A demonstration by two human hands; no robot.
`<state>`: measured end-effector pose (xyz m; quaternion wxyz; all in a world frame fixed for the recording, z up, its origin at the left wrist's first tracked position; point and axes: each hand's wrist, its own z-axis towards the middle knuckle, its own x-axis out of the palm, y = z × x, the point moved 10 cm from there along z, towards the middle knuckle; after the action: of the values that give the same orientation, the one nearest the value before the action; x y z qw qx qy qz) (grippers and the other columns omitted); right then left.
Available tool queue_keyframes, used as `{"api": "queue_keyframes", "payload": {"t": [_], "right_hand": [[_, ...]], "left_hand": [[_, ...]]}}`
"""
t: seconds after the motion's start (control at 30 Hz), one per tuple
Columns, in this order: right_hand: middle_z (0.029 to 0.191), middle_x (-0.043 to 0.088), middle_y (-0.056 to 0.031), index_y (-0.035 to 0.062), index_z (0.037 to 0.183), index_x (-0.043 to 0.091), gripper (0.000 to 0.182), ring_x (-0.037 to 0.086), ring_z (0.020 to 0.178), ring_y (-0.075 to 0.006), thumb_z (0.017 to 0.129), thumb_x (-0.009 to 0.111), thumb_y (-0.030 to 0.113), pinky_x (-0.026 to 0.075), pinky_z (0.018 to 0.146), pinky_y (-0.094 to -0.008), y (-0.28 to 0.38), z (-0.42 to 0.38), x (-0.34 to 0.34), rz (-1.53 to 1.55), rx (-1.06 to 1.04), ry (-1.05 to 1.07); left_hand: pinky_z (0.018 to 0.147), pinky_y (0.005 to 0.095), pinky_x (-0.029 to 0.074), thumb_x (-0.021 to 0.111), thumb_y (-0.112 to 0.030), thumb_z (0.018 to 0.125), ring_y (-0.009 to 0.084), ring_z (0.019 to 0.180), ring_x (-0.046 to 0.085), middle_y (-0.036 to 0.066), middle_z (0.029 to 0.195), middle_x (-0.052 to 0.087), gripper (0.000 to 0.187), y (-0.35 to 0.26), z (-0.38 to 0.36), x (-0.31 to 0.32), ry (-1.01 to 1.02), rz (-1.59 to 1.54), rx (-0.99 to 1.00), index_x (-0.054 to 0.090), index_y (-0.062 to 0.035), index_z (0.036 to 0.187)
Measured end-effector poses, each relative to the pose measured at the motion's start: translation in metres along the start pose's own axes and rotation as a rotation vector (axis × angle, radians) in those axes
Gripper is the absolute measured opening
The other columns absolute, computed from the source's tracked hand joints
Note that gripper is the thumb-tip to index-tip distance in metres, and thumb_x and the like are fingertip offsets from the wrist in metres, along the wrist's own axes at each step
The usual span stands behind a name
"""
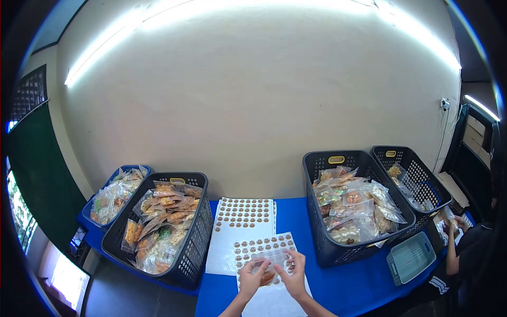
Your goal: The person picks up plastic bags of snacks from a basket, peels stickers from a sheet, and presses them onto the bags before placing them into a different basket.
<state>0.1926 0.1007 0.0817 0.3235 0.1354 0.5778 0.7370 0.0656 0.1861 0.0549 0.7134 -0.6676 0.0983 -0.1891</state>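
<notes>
My left hand point(250, 280) and my right hand point(293, 276) are both closed on a small clear plastic bag point(268, 278). Thumbs and fingers pinch its upper part from either side. Something brown shows in the lower part of the bag, partly behind my fingers. Right beneath the hands lies a sheet of round brown stickers point(262, 244), with part of its backing bare. Another sticker sheet point(224, 248) lies behind it to the left, with stickers left along its top rows.
Left stand a dark basket point(196, 232) of bagged snacks and a blue basket point(86, 212) of bags. Right are a full dark basket point(338, 255), another dark basket point(422, 185) with a few bags, and a grey-green tray point(409, 259). A person point(472, 248) handles a bag at far right. Blue cloth point(338, 288) covers the table.
</notes>
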Motion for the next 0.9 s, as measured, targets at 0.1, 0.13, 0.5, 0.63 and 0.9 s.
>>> {"api": "queue_keyframes", "payload": {"t": [0.1, 0.13, 0.5, 0.63, 0.9], "right_hand": [[0.098, 0.055, -0.0072, 0.0009, 0.104, 0.055, 0.032, 0.05, 0.091, -0.0133, 0.076, 0.066, 0.009, 0.04, 0.077, -0.0235, -0.03, 0.01, 0.013, 0.381, 0.21, 0.121], [0.093, 0.058, -0.0062, 0.0, 0.102, 0.056, 0.03, 0.053, 0.088, -0.0127, 0.075, 0.066, 0.007, 0.04, 0.076, -0.023, -0.035, 0.008, 0.025, 0.543, 0.306, 0.239], [0.077, 0.061, -0.0046, -0.0011, 0.078, 0.062, 0.003, 0.056, 0.071, -0.0087, 0.075, 0.062, -0.002, 0.042, 0.066, -0.0204, -0.029, 0.005, 0.007, 0.646, 0.178, -0.046], [0.074, 0.059, -0.0034, -0.0011, 0.077, 0.06, 0.002, 0.051, 0.067, -0.0071, 0.075, 0.06, -0.002, 0.04, 0.062, -0.02, -0.037, 0.008, -0.003, 0.718, 0.183, -0.118], [0.072, 0.058, -0.003, -0.0006, 0.077, 0.059, 0.004, 0.049, 0.065, -0.0065, 0.078, 0.056, 0.0, 0.038, 0.06, -0.0177, -0.051, 0.014, -0.006, 0.741, 0.194, -0.163]], "left_hand": [[0.076, 0.0236, 0.043, 0.062, -0.015, 0.08, 0.0119, 0.082, 0.057, 0.007, 0.087, 0.063, 0.02, 0.006, 0.003, -0.001, 0.036, 0.021, 0.013, 0.063, 0.0025, 0.089], [0.076, 0.0236, 0.043, 0.061, -0.015, 0.08, 0.0118, 0.082, 0.057, 0.007, 0.087, 0.063, 0.019, 0.004, 0.001, 0.003, 0.072, 0.053, 0.034, 0.063, 0.0023, 0.089], [0.072, 0.0236, 0.042, 0.06, -0.013, 0.08, 0.0108, 0.076, 0.056, 0.006, 0.078, 0.062, 0.013, -0.006, 0.002, -0.004, -0.117, 0.009, 0.131, 0.063, -0.0001, 0.082], [0.07, 0.0235, 0.042, 0.061, -0.012, 0.079, 0.0103, 0.075, 0.056, 0.005, 0.077, 0.062, 0.012, -0.003, 0.008, -0.013, -0.151, -0.001, 0.135, 0.062, 0.0, 0.079], [0.072, 0.0229, 0.042, 0.06, -0.012, 0.08, 0.01, 0.077, 0.056, 0.005, 0.078, 0.062, 0.013, -0.005, 0.014, -0.015, -0.152, 0.021, 0.14, 0.061, 0.0005, 0.079]]}}
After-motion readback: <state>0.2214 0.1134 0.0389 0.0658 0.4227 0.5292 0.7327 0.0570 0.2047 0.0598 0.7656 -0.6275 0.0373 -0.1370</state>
